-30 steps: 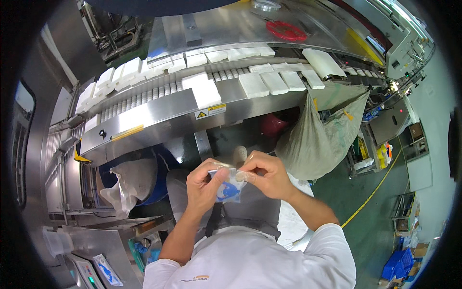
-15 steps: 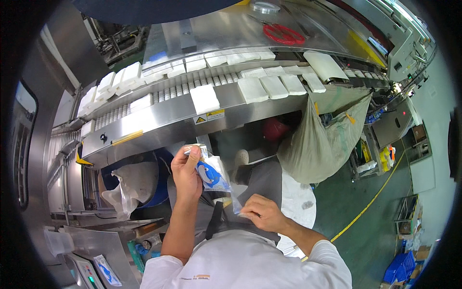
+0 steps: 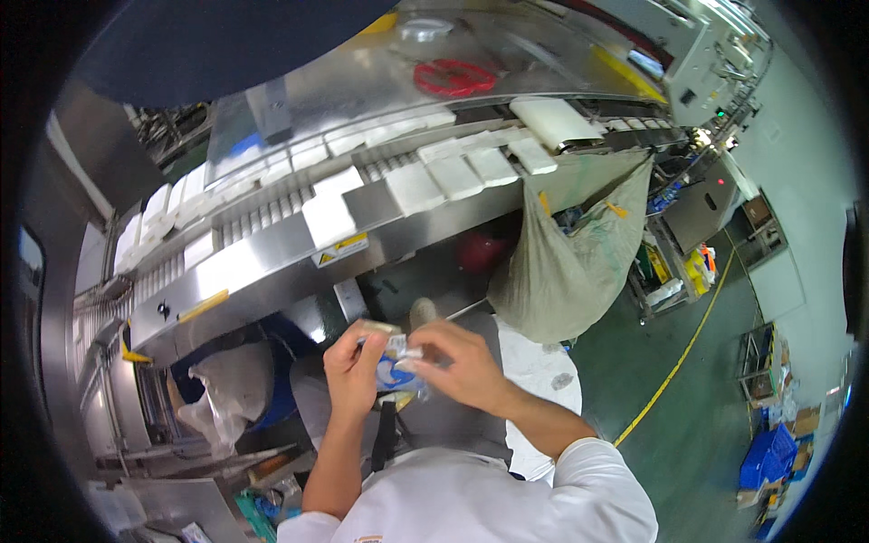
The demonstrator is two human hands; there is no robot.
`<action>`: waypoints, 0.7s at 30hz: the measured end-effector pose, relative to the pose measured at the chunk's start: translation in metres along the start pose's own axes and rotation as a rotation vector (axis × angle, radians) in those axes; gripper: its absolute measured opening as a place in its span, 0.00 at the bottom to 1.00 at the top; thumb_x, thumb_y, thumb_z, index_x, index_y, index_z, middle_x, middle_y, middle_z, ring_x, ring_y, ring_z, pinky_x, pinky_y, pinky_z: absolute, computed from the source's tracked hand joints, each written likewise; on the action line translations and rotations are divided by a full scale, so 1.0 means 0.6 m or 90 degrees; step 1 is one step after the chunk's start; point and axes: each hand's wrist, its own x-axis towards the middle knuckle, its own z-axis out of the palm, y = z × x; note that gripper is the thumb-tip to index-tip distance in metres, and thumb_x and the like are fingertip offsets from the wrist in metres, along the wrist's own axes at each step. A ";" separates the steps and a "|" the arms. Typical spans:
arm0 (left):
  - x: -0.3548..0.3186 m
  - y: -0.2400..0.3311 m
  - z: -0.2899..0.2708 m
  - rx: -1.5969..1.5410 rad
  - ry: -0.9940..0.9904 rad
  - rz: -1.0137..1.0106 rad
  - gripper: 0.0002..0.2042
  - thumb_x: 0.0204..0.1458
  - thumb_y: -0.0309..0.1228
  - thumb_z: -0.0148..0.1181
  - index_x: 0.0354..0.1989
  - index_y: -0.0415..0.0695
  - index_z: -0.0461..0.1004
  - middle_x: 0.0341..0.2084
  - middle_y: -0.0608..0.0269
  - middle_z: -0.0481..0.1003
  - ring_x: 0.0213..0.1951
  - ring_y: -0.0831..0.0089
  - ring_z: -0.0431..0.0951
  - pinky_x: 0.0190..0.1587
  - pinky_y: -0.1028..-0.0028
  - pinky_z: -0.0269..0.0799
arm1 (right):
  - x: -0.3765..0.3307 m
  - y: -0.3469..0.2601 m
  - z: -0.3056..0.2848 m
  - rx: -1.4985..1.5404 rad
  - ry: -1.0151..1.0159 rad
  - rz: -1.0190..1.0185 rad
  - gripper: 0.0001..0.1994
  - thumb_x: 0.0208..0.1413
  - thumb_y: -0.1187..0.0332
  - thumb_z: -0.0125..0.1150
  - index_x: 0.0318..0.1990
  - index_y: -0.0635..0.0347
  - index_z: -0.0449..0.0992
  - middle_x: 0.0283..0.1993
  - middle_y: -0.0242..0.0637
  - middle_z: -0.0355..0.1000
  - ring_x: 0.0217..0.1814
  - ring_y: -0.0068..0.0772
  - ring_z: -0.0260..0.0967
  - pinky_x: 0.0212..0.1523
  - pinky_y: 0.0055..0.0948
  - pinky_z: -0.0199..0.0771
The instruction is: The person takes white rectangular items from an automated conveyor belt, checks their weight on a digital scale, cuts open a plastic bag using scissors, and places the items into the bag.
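A small plastic packet (image 3: pixel 392 377) with a blue print hangs in front of my lap, below the conveyor. My left hand (image 3: pixel 351 369) is closed on its upper left edge, thumb on top. My right hand (image 3: pixel 459 364) is closed at the packet's upper right, its fingertips pinching the crumpled whitish top. The two hands are close together and cover much of the packet. Whatever lies inside it is blurred.
A metal roller conveyor (image 3: pixel 262 217) crosses ahead, carrying several white blocks (image 3: pixel 328 220). Red-handled scissors (image 3: pixel 453 78) lie on the steel surface beyond. A beige sack (image 3: pixel 570 262) hangs at right. A blue bin (image 3: pixel 288 371) holding a plastic bag stands at left.
My right hand has moved up and left from the packet's lower end to its top, beside my left hand. The view has turned, and a white block has shifted on the conveyor's near edge.
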 end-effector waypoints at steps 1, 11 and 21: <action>-0.003 0.002 -0.001 0.011 0.003 0.017 0.06 0.63 0.25 0.60 0.37 0.34 0.79 0.34 0.66 0.79 0.34 0.83 0.74 0.39 0.81 0.69 | 0.001 0.000 0.005 0.014 0.004 0.008 0.11 0.57 0.70 0.72 0.43 0.64 0.77 0.39 0.38 0.74 0.36 0.31 0.76 0.38 0.29 0.77; -0.018 -0.037 -0.018 0.010 0.117 -0.061 0.10 0.63 0.30 0.65 0.35 0.34 0.82 0.27 0.69 0.78 0.30 0.83 0.72 0.35 0.80 0.65 | -0.020 0.035 0.004 -0.018 -0.023 -0.002 0.08 0.55 0.76 0.71 0.42 0.63 0.82 0.38 0.37 0.76 0.37 0.32 0.75 0.37 0.28 0.76; 0.006 -0.032 -0.042 -0.174 0.101 -0.130 0.11 0.68 0.33 0.56 0.39 0.37 0.78 0.30 0.63 0.80 0.29 0.78 0.78 0.34 0.77 0.74 | -0.025 0.050 -0.016 0.445 -0.009 0.260 0.15 0.59 0.74 0.69 0.52 0.64 0.75 0.44 0.30 0.75 0.48 0.18 0.71 0.51 0.25 0.73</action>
